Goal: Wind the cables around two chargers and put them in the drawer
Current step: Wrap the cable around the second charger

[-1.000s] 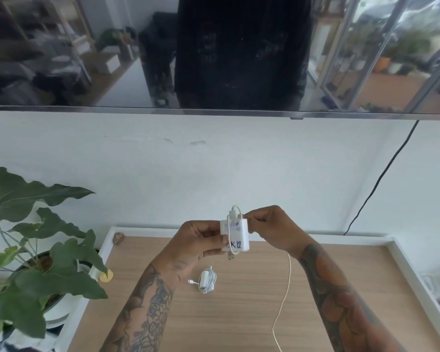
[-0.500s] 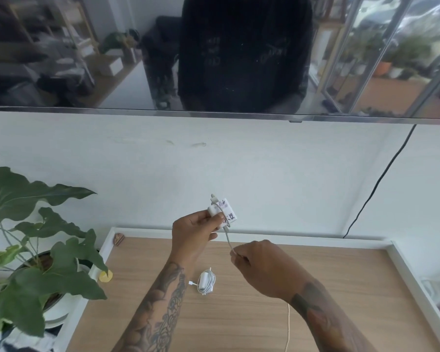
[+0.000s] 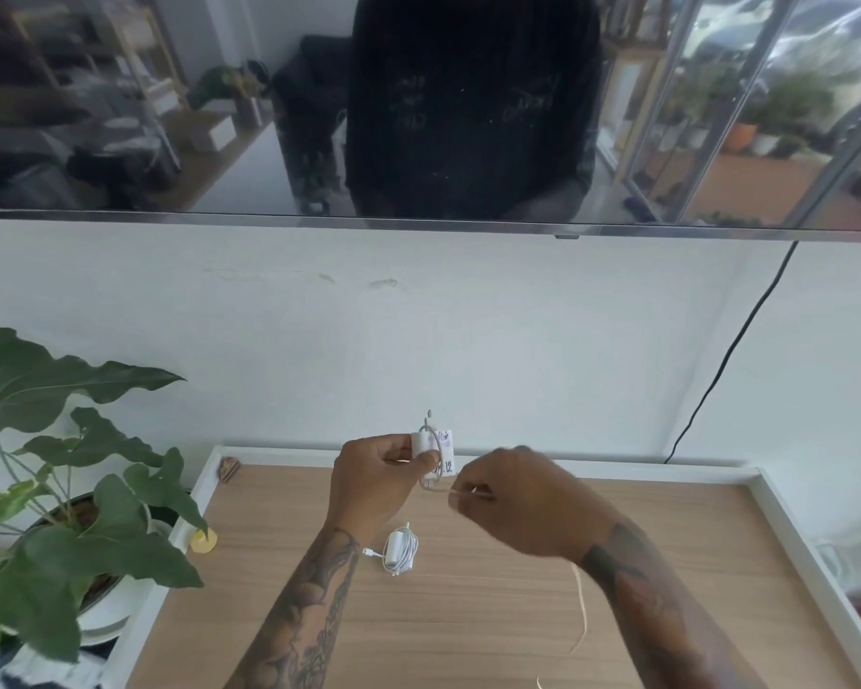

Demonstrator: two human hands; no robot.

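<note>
A white charger (image 3: 432, 449) is held up above the far edge of the table (image 3: 493, 629) by the left hand (image 3: 376, 482), whose fingers (image 3: 431, 460) are pressed together around the block, thumb on its near face. A label with handwritten marks is seen on the side of the charger turned toward the right hand (image 3: 510, 504). A loop of white cable (image 3: 581, 619) is already laid over the charger and hangs in a short bight just below it. The right hand is held just beside the charger, slightly lower, and is blurred; its fingers (image 3: 456, 497) are pinched on the cable close to the block. From under the right wrist the loose length of cable drops to the table and trails toward the near edge, well apart from the charger.

A second charger (image 3: 398, 550), smaller and with its own cable already wound around it, lies flat on the wooden table top directly below the held charger, between the two forearms; a short plug end sticks out from it toward the left forearm. A potted plant (image 3: 65, 494) stands beside the table, well to the left of the held charger, and a small yellow object (image 3: 204, 542) sits on the table's left rim. A black wire (image 3: 726, 360) runs down the white wall far to the right of the charger, from under a dark reflective screen (image 3: 428, 101) mounted above. No drawer can be made out
</note>
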